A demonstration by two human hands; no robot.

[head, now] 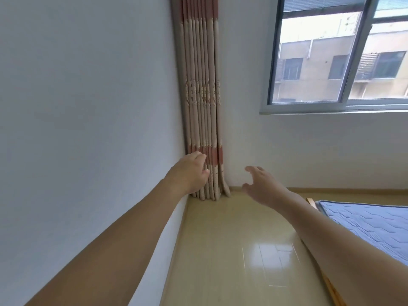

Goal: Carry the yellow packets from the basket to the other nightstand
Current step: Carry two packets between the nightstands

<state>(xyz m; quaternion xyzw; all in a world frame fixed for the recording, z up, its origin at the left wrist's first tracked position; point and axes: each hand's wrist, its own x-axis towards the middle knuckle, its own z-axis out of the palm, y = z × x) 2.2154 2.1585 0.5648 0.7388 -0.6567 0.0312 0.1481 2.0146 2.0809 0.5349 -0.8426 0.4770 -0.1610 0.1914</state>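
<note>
Reaching ahead w/ nothing held: left hand [189,171] loosely curled near curtain [204,107], right hand [262,184] spread; bed [364,226] right of it. Probably walking btwn nightstands; no packets visible.

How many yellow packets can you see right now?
0. Neither the left hand nor the right hand holds anything. Only the curtain, window, floor and blue mattress show; packets may be out of view.
</note>
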